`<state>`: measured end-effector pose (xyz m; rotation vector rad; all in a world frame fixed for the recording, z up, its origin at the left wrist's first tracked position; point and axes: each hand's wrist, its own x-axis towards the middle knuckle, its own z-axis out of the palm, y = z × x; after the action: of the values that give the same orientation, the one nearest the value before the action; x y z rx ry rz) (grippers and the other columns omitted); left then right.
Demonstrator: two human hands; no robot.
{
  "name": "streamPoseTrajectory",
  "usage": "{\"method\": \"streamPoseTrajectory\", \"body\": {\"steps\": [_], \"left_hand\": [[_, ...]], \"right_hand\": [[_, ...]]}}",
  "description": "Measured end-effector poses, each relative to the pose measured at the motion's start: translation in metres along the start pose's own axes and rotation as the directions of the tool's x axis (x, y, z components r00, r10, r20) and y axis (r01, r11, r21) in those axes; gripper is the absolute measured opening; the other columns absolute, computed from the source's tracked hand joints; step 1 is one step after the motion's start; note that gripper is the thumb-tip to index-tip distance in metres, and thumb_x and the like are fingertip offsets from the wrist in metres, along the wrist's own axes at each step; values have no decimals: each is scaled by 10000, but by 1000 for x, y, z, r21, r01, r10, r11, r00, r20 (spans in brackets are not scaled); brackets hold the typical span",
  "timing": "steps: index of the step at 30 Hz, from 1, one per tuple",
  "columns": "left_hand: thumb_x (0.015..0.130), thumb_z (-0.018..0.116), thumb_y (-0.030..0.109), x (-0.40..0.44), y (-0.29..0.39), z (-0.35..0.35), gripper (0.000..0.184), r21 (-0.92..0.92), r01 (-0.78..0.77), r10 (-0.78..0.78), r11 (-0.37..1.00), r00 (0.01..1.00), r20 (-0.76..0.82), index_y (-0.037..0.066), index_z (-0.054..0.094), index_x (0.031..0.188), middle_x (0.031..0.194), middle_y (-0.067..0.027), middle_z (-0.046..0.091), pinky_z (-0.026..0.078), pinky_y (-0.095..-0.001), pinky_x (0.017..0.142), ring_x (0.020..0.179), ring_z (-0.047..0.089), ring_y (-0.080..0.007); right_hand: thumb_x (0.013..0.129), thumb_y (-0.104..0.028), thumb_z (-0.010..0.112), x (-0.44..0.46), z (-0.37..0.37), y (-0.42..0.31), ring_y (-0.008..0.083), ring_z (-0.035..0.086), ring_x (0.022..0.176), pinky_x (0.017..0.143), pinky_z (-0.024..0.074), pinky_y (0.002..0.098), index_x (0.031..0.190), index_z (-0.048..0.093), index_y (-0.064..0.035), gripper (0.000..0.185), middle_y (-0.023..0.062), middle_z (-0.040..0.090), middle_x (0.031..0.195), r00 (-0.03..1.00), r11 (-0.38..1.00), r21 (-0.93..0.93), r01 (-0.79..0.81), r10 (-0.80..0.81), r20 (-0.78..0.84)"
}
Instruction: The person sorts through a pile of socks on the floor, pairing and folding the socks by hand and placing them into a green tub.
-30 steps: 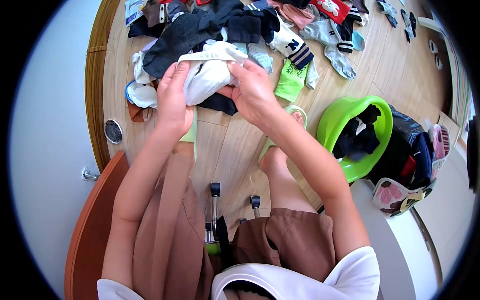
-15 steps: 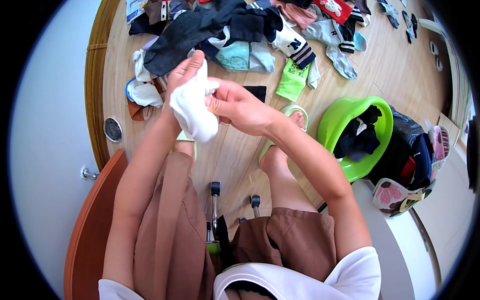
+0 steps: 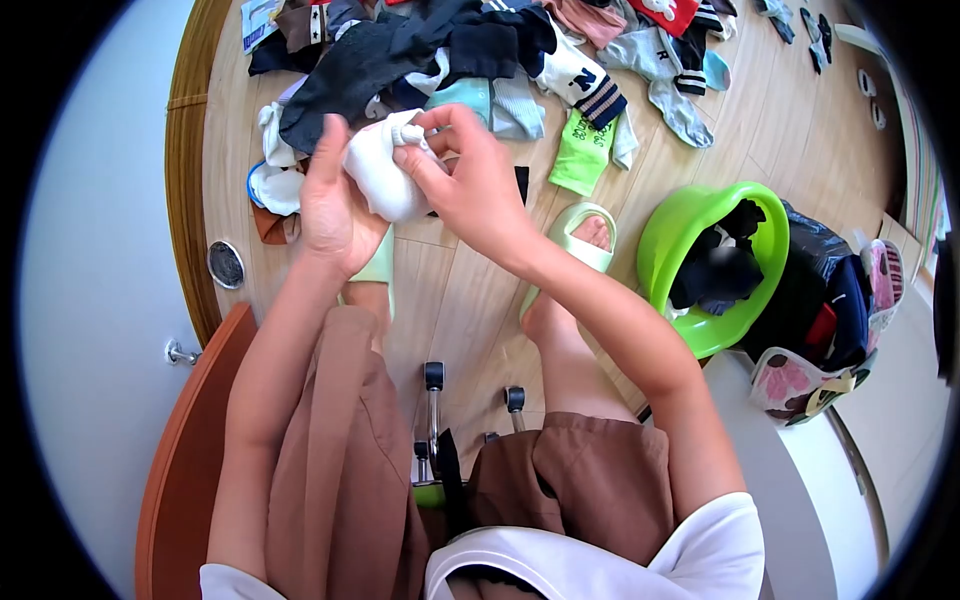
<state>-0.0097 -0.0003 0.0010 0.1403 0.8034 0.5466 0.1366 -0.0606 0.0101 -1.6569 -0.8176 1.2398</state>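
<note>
Now the left hand point(image 3: 338, 217) has lifted its thumb, fingers hidden; the right hand point(image 3: 472, 185) pinches the white sock point(image 3: 384, 182), seemingly almost bundled.

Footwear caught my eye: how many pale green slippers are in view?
2: the left slipper, partly hidden behind the left hand, and the right slipper, on the right foot. Others could be hidden.

This looks like a room in a home: wood-plank floor point(image 3: 450, 310), pale-green slippers point(image 3: 588, 257) on bare feet point(image 3: 594, 233), loose socks point(image 3: 580, 162) spread about, a lime-green tub point(image 3: 658, 240) and a flower-patterned bag point(image 3: 783, 378).
</note>
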Motion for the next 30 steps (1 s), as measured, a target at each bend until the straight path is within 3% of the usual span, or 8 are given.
{"method": "streamPoseTrajectory", "body": {"steps": [6, 12, 14, 16, 22, 27, 28, 30], "left_hand": [[969, 700, 288, 12, -11, -4, 394, 223, -101, 138, 970, 978, -157, 58, 557, 1255, 1156, -75, 650, 524, -362, 951, 1079, 641, -169], [966, 687, 375, 15, -7, -5, 409, 309, -236, 299, 921, 938, -175, 71, 569, 1213, 1093, -66, 661, 554, -359, 892, 1024, 659, -176], [956, 688, 398, 14, -9, -1, 438, 296, -261, 330, 919, 920, -211, 68, 563, 1215, 1081, -64, 661, 561, -358, 878, 1011, 663, -176], [945, 690, 423, 15, -10, -6, 469, 288, -256, 317, 923, 929, -189, 69, 558, 1223, 1094, -69, 661, 560, -359, 885, 1015, 665, -178], [939, 686, 458, 15, 3, -18, 534, 365, -179, 194, 914, 981, -5, 53, 545, 1256, 1163, -99, 659, 545, -357, 930, 1041, 669, -192], [981, 658, 391, 11, 9, -8, 460, 422, -48, 54, 905, 999, -2, 38, 552, 1256, 1159, -110, 669, 552, -357, 933, 1050, 671, -200], [988, 653, 376, 12, 10, -10, 440, 421, -20, 24, 907, 1000, -5, 38, 555, 1252, 1158, -109, 670, 555, -356, 931, 1051, 671, -201], [995, 639, 273, 17, 7, -8, 306, 431, -36, 58, 902, 998, -38, 43, 594, 1192, 1102, -92, 675, 565, -347, 907, 1008, 678, -188]], "right_hand": [[841, -186, 773, -3, -7, 6, 212, 639, 740, 654, 513, 312, 1059, 596, -13, 330, 126, 678, 881, 952, 973, -153, 173, -205, -227], [786, -257, 833, -14, -12, 13, 216, 619, 743, 661, 509, 323, 930, 647, -16, 337, 90, 666, 888, 978, 954, -217, 206, -206, 23], [794, -261, 825, -15, -12, 14, 204, 599, 726, 658, 497, 339, 923, 643, -20, 328, 84, 651, 829, 994, 983, -158, 93, -82, 77], [806, -247, 814, -14, -14, 15, 202, 584, 695, 641, 487, 341, 918, 637, -18, 310, 83, 640, 789, 984, 992, -119, -39, 59, 167], [924, -112, 699, -10, -18, 19, 126, 552, 606, 552, 443, 289, 922, 544, -11, 185, 60, 597, 735, 998, 982, 178, 58, -61, 13], [1022, -75, 558, -12, -31, 10, 75, 607, 610, 496, 526, 238, 962, 458, -43, 120, 47, 586, 807, 986, 851, 499, -164, 130, 103], [1002, -100, 598, -10, -26, 20, 102, 612, 647, 553, 530, 259, 971, 469, -32, 148, 48, 588, 796, 994, 851, 516, -97, 63, 84], [951, -208, 690, -6, -35, 32, 167, 629, 787, 686, 545, 323, 985, 488, -12, 284, 81, 601, 867, 987, 978, 196, 65, -92, 134]]}}
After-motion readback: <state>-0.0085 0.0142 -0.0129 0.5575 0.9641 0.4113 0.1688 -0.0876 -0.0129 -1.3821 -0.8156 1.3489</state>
